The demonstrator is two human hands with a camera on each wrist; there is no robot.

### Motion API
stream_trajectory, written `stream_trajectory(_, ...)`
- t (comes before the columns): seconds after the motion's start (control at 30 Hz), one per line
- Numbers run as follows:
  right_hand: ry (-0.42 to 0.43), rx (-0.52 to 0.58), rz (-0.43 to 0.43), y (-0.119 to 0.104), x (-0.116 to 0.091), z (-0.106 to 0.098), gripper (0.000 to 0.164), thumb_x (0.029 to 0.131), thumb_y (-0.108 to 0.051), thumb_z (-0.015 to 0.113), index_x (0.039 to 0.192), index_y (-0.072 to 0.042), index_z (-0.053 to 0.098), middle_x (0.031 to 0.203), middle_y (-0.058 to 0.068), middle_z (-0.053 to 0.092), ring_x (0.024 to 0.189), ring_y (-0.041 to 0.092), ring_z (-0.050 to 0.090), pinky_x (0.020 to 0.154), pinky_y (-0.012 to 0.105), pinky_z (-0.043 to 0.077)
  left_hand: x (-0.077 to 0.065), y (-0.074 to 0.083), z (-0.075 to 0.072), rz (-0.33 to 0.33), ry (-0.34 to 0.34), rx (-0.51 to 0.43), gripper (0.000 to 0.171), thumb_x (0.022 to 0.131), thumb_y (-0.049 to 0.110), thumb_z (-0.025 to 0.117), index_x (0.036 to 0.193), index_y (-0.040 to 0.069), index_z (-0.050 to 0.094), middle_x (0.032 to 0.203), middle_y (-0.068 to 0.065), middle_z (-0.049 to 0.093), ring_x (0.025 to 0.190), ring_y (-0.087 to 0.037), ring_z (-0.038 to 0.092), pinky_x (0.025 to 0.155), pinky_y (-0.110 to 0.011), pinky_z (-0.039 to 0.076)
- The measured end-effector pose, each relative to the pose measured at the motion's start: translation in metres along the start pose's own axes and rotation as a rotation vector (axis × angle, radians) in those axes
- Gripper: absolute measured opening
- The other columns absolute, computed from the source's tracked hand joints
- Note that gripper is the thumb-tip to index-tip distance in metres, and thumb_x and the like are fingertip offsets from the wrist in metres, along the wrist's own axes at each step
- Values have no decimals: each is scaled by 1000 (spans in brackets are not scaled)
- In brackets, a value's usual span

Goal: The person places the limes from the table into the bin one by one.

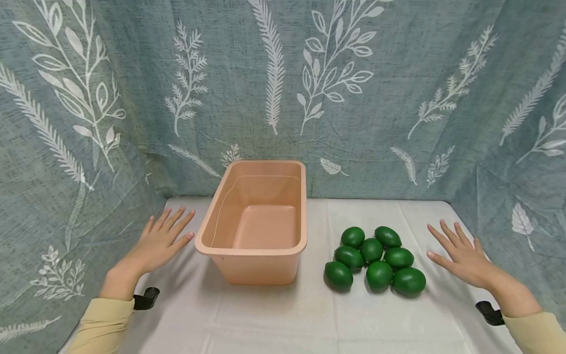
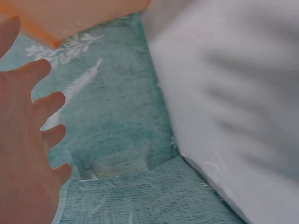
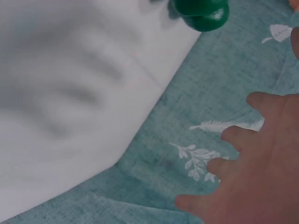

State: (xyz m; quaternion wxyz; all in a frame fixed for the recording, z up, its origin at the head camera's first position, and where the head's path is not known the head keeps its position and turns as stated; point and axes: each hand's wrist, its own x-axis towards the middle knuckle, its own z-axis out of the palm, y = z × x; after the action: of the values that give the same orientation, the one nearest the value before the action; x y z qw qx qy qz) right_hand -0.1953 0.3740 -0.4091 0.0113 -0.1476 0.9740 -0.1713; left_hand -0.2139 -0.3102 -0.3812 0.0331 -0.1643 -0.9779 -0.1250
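- Hovering at the left edge of the scene, the left hand (image 1: 162, 242) has its fingers spread apart, near the bin's left side.
- Level with it at the right, the right hand (image 1: 464, 259) is spread likewise, just to the right of the green fruits; the two hands are well apart.
- Black wrist mounts (image 1: 489, 313) and pale yellow sleeves (image 1: 102, 322) sit behind the hands, on the near side.
- Left of centre stands the peach-coloured bin (image 1: 263, 268), upright, open at the top, its bare floor showing; it stands between the left hand and the fruits.
- To the bin's right lie eight green fruits (image 1: 371, 250) in a loose cluster, several touching.
- Beneath everything, a white cloth (image 1: 283, 319) with faint creases covers the table; blurred finger shadows fall on it in both wrist views.
- Around the far, left and right sides hangs a grey-green curtain (image 1: 230, 88) printed with white leaves and sprigs; the bin hides part of the table's far edge.
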Motion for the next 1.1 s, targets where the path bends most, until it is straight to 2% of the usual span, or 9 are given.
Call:
stream_trajectory(0.17, 16, 47, -30, -7, 2, -2, 72, 98, -38, 48, 155, -23, 6, 157, 26, -1, 141, 46, -16, 95, 81, 0, -3, 5, -9, 13, 22, -34, 62, 101, 46, 36, 154, 21, 15, 158, -17, 13, 145, -41, 1, 111, -65, -2)
stream_trajectory(0.4, 10, 156, -12, -19, 1, -3, 76, 95, -39, 55, 153, -11, 16, 153, 31, 13, 141, 51, 0, 97, 77, 13, -1, 19, -20, 113, 137, -84, 58, 101, 36, 45, 151, 12, 28, 151, -22, 31, 139, -44, 24, 107, -65, 19)
stream_trajectory(0.63, 43, 152, -28, -24, -4, 3, 69, 92, -39, 60, 149, -14, 31, 146, 29, 33, 130, 54, 32, 92, 70, 32, -1, 34, -30, 96, 87, -185, 58, 100, 40, 45, 150, 13, 31, 153, -13, 32, 139, -39, 29, 104, -62, 28)
stream_trajectory(0.73, 82, 168, -62, -24, -6, 12, 60, 91, -35, 63, 144, -15, 42, 142, 20, 45, 128, 41, 42, 95, 58, 41, -1, 40, -32, 103, 73, -193, 59, 99, 41, 48, 148, 10, 35, 151, -14, 36, 138, -39, 32, 105, -60, 29)
stream_trajectory(0.83, 129, 177, -103, -21, -7, 21, 52, 89, -30, 67, 137, -18, 51, 135, 10, 53, 127, 8, 46, 95, 32, 48, -1, 46, -33, 116, 70, -198, 61, 96, 41, 52, 146, 8, 38, 148, -15, 39, 136, -39, 35, 105, -59, 31)
stream_trajectory(0.87, 146, 177, -113, -21, -8, 24, 50, 88, -29, 68, 135, -19, 53, 133, 7, 56, 124, -3, 44, 93, 28, 49, -1, 47, -33, 118, 70, -201, 62, 96, 41, 54, 145, 8, 39, 148, -16, 40, 135, -39, 36, 105, -58, 32)
stream_trajectory(0.93, 162, 188, -124, -20, -9, 29, 49, 87, -28, 70, 132, -18, 56, 130, 5, 58, 117, -18, 37, 91, 27, 51, -2, 49, -33, 116, 70, -210, 63, 94, 42, 56, 145, 8, 40, 146, -16, 42, 134, -38, 38, 104, -58, 33)
stream_trajectory(0.97, 160, 204, -126, -20, -9, 31, 48, 87, -27, 70, 132, -17, 56, 129, 5, 59, 115, -22, 35, 91, 31, 52, -2, 50, -34, 113, 72, -214, 64, 93, 42, 57, 144, 7, 41, 146, -16, 43, 133, -38, 40, 103, -58, 34)
stream_trajectory(1.1, 122, 263, -106, -20, -11, 38, 48, 86, -30, 70, 131, -17, 57, 128, 4, 59, 114, -14, 42, 89, 50, 51, -2, 51, -33, 103, 77, -223, 66, 90, 43, 63, 140, 5, 46, 141, -15, 49, 129, -37, 45, 100, -57, 39)
